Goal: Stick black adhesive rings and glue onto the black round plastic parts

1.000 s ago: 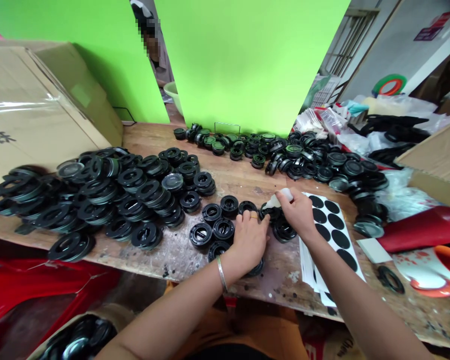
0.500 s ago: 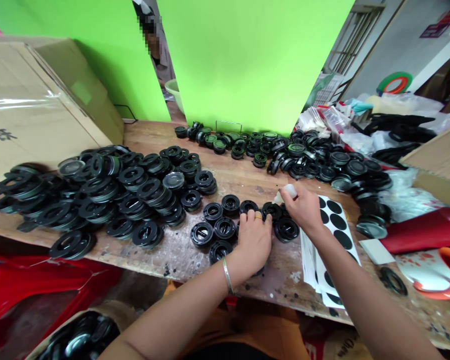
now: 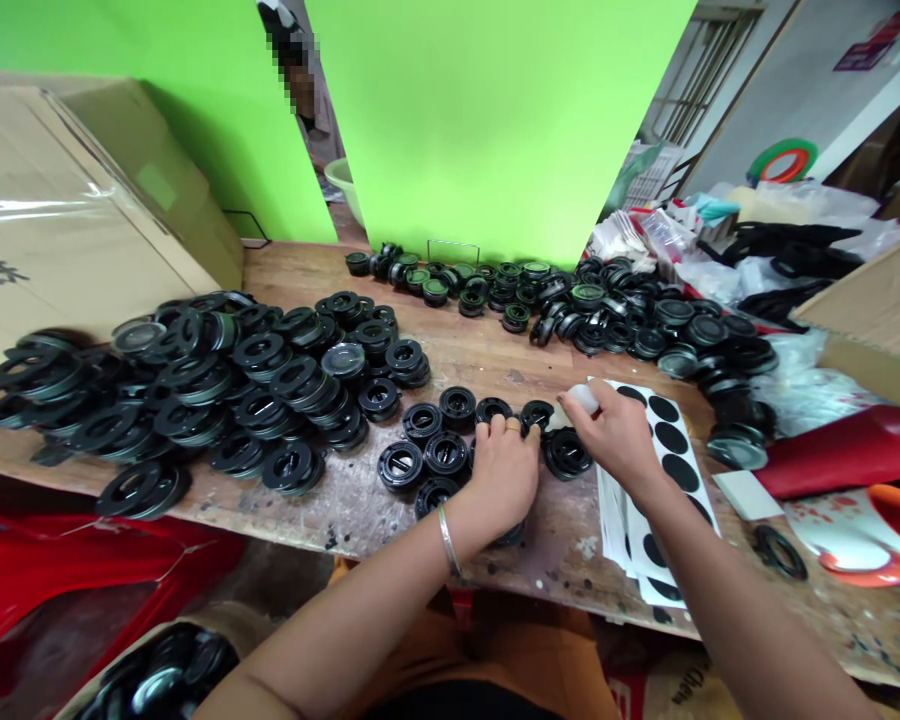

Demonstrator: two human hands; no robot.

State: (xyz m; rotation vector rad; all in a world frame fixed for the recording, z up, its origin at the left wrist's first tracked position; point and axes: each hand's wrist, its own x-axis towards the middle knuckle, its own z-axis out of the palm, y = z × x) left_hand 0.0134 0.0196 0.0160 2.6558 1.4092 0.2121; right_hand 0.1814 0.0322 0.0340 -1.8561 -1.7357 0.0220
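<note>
Between several round black parts [image 3: 445, 453] on the wooden table, my left hand [image 3: 505, 465] rests on top of the group, its fingertips on a part near the back; its palm hides others. My right hand [image 3: 615, 430] is closed round a small white bottle [image 3: 583, 399], whose tip points left over the black parts beside my left fingers. Just below that tip lies another black part [image 3: 568, 453]. A sheet with black round stickers [image 3: 672, 438] lies partly under my right wrist.
A large heap of black parts [image 3: 195, 385] fills the left, near a cardboard box [image 3: 60, 210]. More parts [image 3: 589, 295] line the back below a green panel [image 3: 465, 120]. At right lie a red roll [image 3: 847, 445] and plastic bags [image 3: 825, 395].
My right hand and the white bottle have moved slightly right and down. My left hand stays almost in place. The whole view has shifted a little.
</note>
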